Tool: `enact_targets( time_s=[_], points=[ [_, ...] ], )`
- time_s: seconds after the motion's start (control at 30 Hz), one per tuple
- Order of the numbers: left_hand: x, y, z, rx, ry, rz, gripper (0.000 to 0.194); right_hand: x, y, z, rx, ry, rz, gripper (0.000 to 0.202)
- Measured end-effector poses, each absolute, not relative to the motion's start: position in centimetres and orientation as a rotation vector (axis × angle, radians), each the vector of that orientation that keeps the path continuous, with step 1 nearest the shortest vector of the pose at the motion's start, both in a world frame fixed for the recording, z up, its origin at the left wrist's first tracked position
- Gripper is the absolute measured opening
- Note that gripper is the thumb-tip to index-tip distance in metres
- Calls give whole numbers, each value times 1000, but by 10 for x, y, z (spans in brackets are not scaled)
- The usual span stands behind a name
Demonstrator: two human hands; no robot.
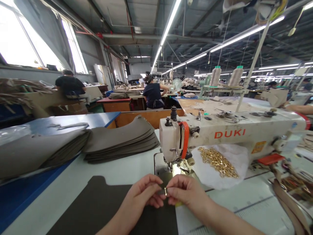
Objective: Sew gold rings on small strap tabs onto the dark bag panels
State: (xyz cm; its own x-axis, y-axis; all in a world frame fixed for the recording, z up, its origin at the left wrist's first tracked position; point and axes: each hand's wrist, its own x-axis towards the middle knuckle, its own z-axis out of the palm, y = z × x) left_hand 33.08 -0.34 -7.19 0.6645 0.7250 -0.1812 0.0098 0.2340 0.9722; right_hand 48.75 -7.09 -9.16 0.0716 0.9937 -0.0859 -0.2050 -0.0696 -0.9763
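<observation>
My left hand is closed in a pinch on a short dark strip, partly hidden by the fingers. My right hand pinches a small gold metal ring at the strip's end; whether the strip passes through it, I cannot tell. Beneath both hands lies a dark grey-brown flat panel with a notched corner. Just beyond the fingers is the needle area of a white sewing machine. A heap of gold rings rests on a white sheet right of the needle.
Stacks of cut dark panels lie at the back left, partly over a blue table. Tan straps hang at the right edge. Thread cones stand behind the machine. A co-worker sits further off, facing away.
</observation>
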Motion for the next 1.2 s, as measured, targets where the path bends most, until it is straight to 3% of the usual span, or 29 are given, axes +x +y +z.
enact_targets(
  time_s=[0.17, 0.4, 0.53, 0.67, 0.77, 1.2],
  points=[
    [334, 0, -73, 1156, 715, 472, 38, 486, -70, -89, -1136, -899, 1309, 45],
    [333, 1, -75, 1312, 745, 399, 20, 486, -75, -91, -1151, -1018, 1308, 37],
    [331, 0, -79, 1508, 776, 465, 8, 480, -85, -86, -1207, -1173, 1120, 19],
    [327, -2, -85, 1708, 783, 556, 2, 477, -91, -82, -1348, -1368, 832, 18],
    [326, -3, -86, 1735, 777, 586, 3, 479, -91, -82, -1344, -1436, 729, 6],
    [333, -3, -88, 1400, 623, 711, 17, 482, -82, -97, -1340, -1284, 730, 9]
  ],
)
